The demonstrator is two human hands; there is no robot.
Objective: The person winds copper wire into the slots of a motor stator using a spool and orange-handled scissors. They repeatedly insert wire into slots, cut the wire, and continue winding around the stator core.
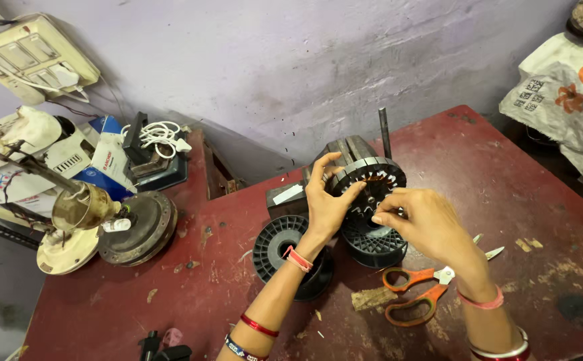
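Soft, even daylight fills the scene without glare, the hands (378, 210) and the red surface (505, 174) beneath them sharp and casting only faint shadows, while straight lines bow toward the far corners and the lower left edge falls dimmer.

The table (492, 174) is dark red, scuffed with pale marks. The ring-shaped slotted core (371, 177) is grey steel with copper glints inside. Two spools (279, 249) near it are black, ribbed. The scissors (415, 289) at near right have orange handles. The far wall (305, 60) is pale lilac.
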